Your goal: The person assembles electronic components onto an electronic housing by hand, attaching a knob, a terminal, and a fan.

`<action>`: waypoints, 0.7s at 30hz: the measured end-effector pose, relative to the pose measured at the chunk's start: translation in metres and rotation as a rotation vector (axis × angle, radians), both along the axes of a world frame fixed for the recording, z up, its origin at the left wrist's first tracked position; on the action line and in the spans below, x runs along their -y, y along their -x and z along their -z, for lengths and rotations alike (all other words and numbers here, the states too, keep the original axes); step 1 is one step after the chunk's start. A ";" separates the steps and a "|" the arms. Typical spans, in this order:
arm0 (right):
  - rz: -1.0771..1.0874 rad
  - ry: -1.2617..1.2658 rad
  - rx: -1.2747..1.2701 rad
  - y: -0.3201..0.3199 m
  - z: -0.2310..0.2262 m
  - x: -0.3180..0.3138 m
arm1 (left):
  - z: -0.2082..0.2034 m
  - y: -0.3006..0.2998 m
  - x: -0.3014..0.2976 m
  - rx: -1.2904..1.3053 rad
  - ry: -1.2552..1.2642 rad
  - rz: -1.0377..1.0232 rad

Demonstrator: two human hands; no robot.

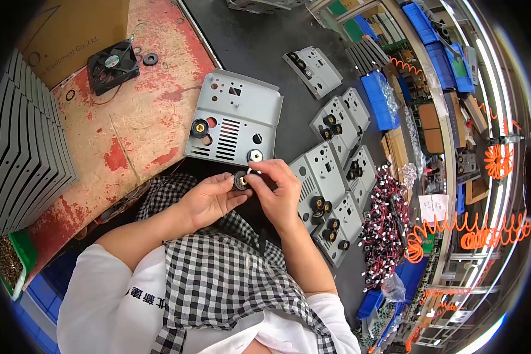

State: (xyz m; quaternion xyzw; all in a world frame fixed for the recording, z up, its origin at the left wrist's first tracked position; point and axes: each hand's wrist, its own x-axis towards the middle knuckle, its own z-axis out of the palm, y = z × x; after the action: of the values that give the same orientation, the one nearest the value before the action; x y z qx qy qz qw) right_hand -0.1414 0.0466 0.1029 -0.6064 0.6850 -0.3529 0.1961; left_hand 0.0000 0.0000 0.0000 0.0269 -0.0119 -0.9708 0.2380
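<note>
In front of my body, my left hand (209,199) is closed, pinching a round black connector (240,181) with a brass-coloured centre. My right hand (276,192) meets it there, thumb and fingertips pressed together at the connector's top; a small pale piece shows between them, too small to name. Just beyond my hands lies a grey sheet-metal panel (255,106) with slots and round holes. One black socket with a brass centre (200,128) sits at its left side. At its near right corner is a pale ring with a brass centre (255,156).
Left are stacked grey panels (26,159), a black fan (113,66), a black ring (151,59) and a cardboard box (71,35). Right are several panels with black sockets (318,177), a heap of red-and-black wires (386,230) and blue bins (379,100). Orange coiled hoses (484,236) hang beyond.
</note>
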 end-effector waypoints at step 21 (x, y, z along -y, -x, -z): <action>-0.233 0.061 -0.453 -0.008 -0.009 0.002 | 0.019 0.000 0.002 0.092 -0.053 0.019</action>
State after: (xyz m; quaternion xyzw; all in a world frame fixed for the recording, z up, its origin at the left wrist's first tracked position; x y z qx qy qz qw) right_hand -0.1333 0.0449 0.1123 -0.7504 0.6261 -0.2035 0.0586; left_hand -0.0003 -0.0022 -0.0189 0.0776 0.0030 -0.9707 0.2272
